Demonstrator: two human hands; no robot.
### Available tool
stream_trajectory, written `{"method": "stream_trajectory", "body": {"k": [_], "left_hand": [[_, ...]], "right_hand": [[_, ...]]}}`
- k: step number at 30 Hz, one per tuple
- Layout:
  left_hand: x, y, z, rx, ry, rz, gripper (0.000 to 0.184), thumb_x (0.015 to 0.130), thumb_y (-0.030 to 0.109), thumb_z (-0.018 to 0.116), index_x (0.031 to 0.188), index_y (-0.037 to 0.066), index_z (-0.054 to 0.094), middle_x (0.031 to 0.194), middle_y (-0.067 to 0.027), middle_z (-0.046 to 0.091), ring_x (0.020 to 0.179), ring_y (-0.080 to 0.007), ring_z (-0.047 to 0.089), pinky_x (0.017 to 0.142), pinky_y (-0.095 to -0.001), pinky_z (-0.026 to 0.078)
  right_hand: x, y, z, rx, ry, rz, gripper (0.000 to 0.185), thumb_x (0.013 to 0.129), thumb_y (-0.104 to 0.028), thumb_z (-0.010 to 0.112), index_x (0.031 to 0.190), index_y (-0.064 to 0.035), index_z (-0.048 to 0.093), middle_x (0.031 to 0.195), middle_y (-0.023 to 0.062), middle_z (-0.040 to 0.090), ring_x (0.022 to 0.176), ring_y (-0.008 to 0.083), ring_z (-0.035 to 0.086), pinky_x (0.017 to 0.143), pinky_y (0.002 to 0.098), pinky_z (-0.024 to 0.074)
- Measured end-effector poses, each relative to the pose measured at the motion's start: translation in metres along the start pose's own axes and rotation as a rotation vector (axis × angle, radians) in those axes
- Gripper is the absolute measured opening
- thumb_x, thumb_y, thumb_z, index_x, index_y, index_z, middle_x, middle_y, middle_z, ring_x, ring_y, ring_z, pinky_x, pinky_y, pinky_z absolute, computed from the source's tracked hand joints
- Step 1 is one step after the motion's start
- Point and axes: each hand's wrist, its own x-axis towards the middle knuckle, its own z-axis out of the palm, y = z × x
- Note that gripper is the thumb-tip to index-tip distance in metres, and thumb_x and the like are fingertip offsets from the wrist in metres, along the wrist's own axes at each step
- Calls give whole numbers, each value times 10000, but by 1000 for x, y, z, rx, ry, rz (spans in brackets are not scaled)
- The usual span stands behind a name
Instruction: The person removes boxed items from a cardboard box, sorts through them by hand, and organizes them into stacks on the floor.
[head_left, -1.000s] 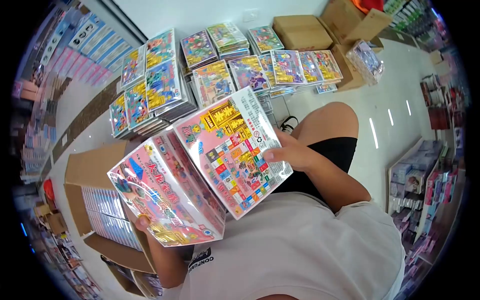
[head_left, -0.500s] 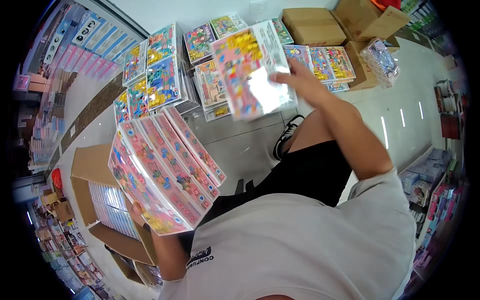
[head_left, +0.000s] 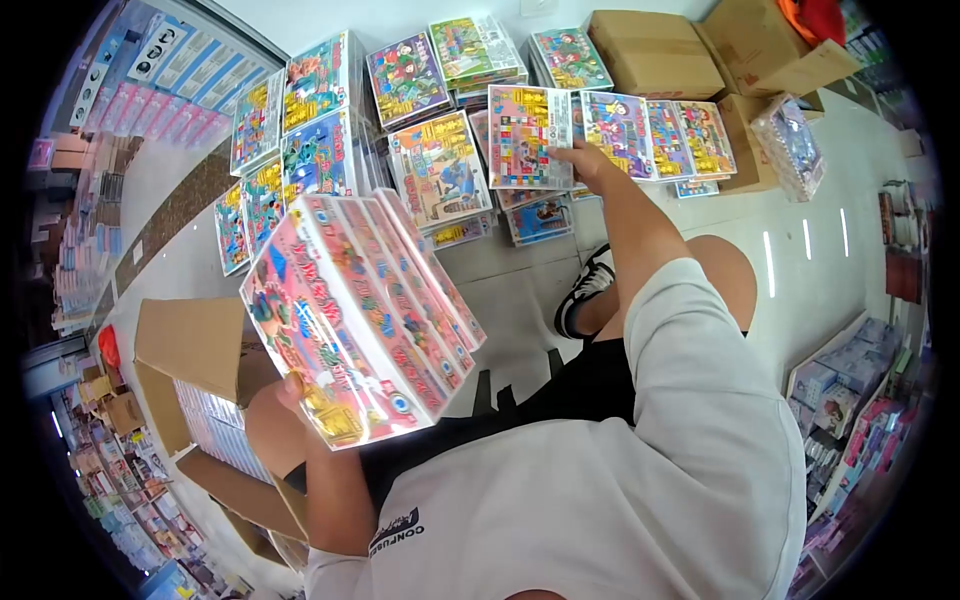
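My left hand (head_left: pixel 290 392) supports a tilted stack of several pink boxed board games (head_left: pixel 350 310) by its lower side, in front of my body. The fingers are mostly hidden behind the boxes. With my arm stretched forward, my right hand (head_left: pixel 590 163) grips the right edge of a single pink game box (head_left: pixel 528 120). This box lies over a pile among the colourful game boxes on the floor. To its left is a box with an orange cover (head_left: pixel 437 165), and to its right one with a purple cover (head_left: pixel 617 130).
More game boxes (head_left: pixel 318 150) stand in piles at the left along the wall. Behind the right-hand piles is a closed carton (head_left: pixel 652 55). An open carton (head_left: pixel 190 345) with packed boxes stands beside my left leg. A clear-wrapped package (head_left: pixel 792 150) leans at the right.
My right hand has moved forward and down with the single pink box, bringing it from mid-air to the piles. The stack in my left hand has shifted slightly right and upward.
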Motion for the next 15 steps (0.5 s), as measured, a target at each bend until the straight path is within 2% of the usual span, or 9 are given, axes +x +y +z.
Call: {"method": "stream_trajectory", "body": {"k": [2, 4, 5, 8, 9, 12, 15], "left_hand": [[0, 4, -18, 19, 30, -43, 801, 885, 200, 709, 1558, -57, 357, 1481, -288, 544, 1254, -430, 644, 1057, -614, 536], [10, -2, -24, -17, 50, -49, 805, 870, 184, 711, 1547, -73, 360, 1472, -301, 546, 1250, -447, 642, 1048, -612, 542], [15, -2, -28, -6, 50, -78, 808, 863, 180, 711, 1544, -75, 359, 1467, -301, 550, 1248, -446, 644, 1047, -607, 544], [34, -18, -21, 15, 94, -73, 826, 837, 214, 735, 1530, -63, 380, 1423, -260, 598, 1212, -401, 672, 1027, -548, 571], [41, -24, -7, 41, 115, -64, 828, 833, 224, 740, 1528, -54, 387, 1415, -252, 604, 1202, -393, 676, 1024, -541, 572], [51, -39, 15, 57, 150, -60, 834, 827, 243, 745, 1531, -34, 396, 1412, -242, 605, 1204, -379, 673, 1028, -531, 570], [42, -37, 5, 66, 195, -100, 837, 827, 251, 741, 1538, -21, 394, 1432, -234, 590, 1230, -373, 655, 1027, -525, 567]], "right_hand": [[6, 10, 4, 41, -19, -15, 558, 913, -153, 775, 1429, -64, 584, 1273, 92, 706, 1130, 231, 696, 919, 404, 573], [14, 6, 6, 53, -44, -67, 558, 908, -135, 765, 1433, -80, 584, 1259, 88, 709, 1122, 221, 692, 905, 395, 570], [21, 5, 7, 14, -102, -132, 676, 860, -94, 776, 1488, -97, 527, 1270, 100, 698, 1123, 251, 685, 893, 426, 565], [3, -19, 11, -219, -86, -65, 840, 801, -62, 794, 1558, -111, 434, 1315, 128, 668, 1149, 295, 669, 917, 470, 549], [-14, -34, 15, -198, -81, 2, 948, 759, -54, 817, 1592, -107, 367, 1355, 149, 638, 1180, 326, 654, 947, 517, 532], [8, -12, 4, -210, 1, 38, 921, 775, -87, 820, 1585, -110, 383, 1358, 153, 632, 1182, 323, 656, 948, 526, 533], [10, -2, 5, -147, -6, 57, 864, 801, -189, 833, 1557, -105, 423, 1361, 153, 631, 1180, 324, 659, 949, 534, 535]]}}
